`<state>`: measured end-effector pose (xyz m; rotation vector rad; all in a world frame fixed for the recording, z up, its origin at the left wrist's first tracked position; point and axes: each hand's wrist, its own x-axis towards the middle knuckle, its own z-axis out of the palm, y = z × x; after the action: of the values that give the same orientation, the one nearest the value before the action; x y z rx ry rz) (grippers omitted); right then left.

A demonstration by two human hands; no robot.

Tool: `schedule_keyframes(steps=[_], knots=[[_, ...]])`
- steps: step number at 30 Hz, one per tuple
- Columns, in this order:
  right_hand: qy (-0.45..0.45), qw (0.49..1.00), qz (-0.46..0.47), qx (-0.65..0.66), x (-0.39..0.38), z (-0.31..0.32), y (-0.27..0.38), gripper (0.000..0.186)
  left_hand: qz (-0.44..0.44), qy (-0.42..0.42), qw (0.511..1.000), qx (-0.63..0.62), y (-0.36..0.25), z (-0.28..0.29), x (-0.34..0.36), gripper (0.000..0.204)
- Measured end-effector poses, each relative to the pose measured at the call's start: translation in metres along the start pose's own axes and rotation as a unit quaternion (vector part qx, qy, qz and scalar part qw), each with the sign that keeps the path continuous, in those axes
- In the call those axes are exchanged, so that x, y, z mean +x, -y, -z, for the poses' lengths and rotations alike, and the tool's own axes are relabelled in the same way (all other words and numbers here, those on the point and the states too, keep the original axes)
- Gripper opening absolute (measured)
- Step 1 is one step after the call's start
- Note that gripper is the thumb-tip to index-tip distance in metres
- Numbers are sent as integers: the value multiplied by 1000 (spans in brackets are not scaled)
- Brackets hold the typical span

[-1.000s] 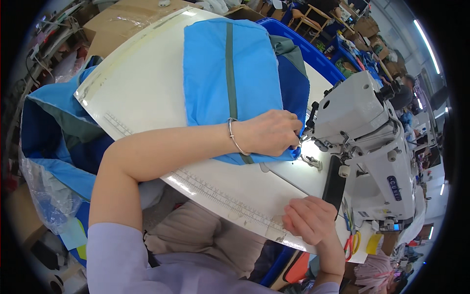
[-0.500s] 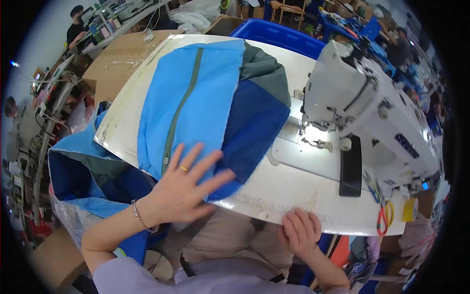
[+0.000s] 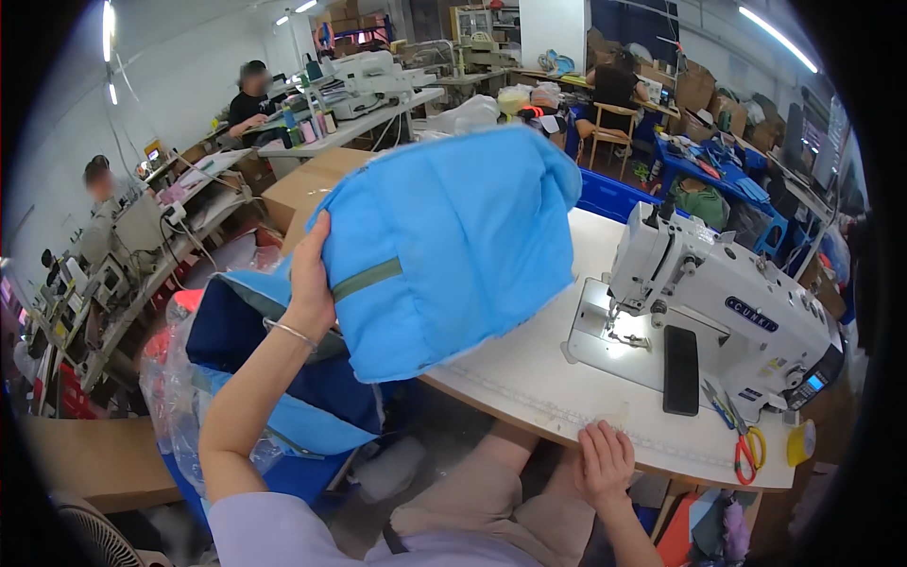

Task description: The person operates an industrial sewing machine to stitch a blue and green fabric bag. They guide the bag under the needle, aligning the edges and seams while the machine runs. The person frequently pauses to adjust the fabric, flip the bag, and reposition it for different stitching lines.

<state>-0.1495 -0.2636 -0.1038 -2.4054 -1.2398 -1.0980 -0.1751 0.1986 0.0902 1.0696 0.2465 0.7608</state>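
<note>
My left hand (image 3: pixel 312 274) grips the left edge of a light blue fabric bag piece (image 3: pixel 453 246), which is lifted and tilted above the sewing table (image 3: pixel 515 383). A short dark green strip (image 3: pixel 367 279) crosses its face beside my thumb; the underside of the piece is hidden. My right hand (image 3: pixel 605 463) lies at the front edge of the table with its fingers loosely bent on the top, holding nothing. To the right stands a white sewing machine (image 3: pixel 727 302), its lamp lit over the needle plate.
A black phone (image 3: pixel 680 370), red-and-yellow-handled scissors (image 3: pixel 748 455) and a yellow tape roll (image 3: pixel 801 443) lie on the table's right side. More blue fabric pieces (image 3: pixel 316 420) fill a plastic-lined container at lower left. Behind the table is a blue bin (image 3: pixel 605 196). Several people work farther back.
My left hand was spread flat on the fabric piece; now it holds the piece's edge. The piece has been raised off the table and turned. My right hand stays at the table edge.
</note>
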Motion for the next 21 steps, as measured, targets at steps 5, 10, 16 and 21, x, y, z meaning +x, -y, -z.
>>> schedule_keyframes(steps=[5,10,16,21], knots=[[12,999,-5,36,7,0,7,45,-10,-20,996,82,-16,36,-10,50],[17,999,-9,38,3,3,3,47,40,-78,991,106,-3,85,8,49],[27,999,-18,40,6,5,2,50,163,-101,980,51,12,162,32,44],[22,999,-19,27,1,-1,1,49,227,-173,958,-24,27,178,29,42]])
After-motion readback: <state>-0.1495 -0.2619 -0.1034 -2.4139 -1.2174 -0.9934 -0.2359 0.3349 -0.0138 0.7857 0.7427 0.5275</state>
